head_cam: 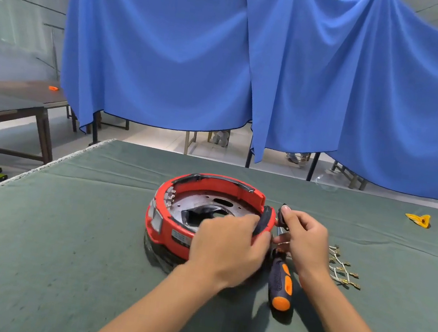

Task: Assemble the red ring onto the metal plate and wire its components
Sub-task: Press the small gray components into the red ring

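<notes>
Left hand (pixel 228 248) is gripping the round red plastic ring (pixel 205 212) seated on the perforated metal plate (pixel 201 201) mid-table, so you're bracing it firmly while your right hand (pixel 304 239) is pinching a small black component (pixel 283 215) squarely against its outer edge.

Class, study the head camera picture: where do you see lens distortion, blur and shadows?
Head view: wide-angle bending shows in the bowed blue curtain top and the table edge; the left hand on the red ring looks slightly motion-blurred; the screwdriver and both forearms cast soft shadows on the green cloth; no harsh glare.
</notes>
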